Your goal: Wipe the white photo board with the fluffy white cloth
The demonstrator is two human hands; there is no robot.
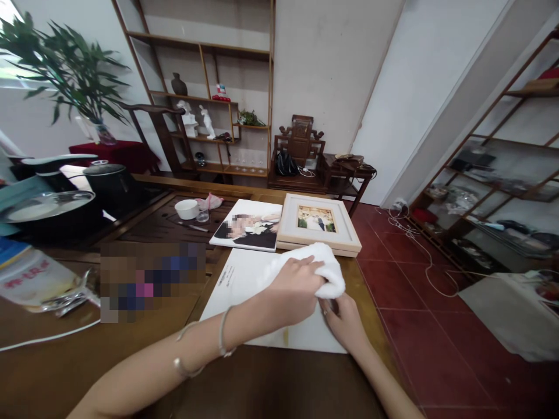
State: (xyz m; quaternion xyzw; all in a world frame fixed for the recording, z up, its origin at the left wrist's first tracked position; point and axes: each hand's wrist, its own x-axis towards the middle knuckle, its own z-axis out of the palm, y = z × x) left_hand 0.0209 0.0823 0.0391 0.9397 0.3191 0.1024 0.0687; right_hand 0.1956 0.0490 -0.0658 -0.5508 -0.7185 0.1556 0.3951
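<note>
A folded white towel point(331, 266) is bunched in my left hand point(299, 285), whose fingers are closed over it. The towel is above the upper right part of a white board point(262, 326), which lies flat on the table and has small dark print near its left edge and a yellowish mark lower down. My right hand point(343, 320) is at the board's right side, just below the towel. Its thumb and curled fingers are partly in view; the fingertips are hidden, and what they grip I cannot make out.
Behind the board lie a photo panel point(238, 235) and a pale wooden picture frame point(345, 244). A white bowl point(187, 209), black pots point(109, 183) and a printed bag point(32, 279) stand to the left. The wooden table point(375, 326) ends on the right above red floor tiles.
</note>
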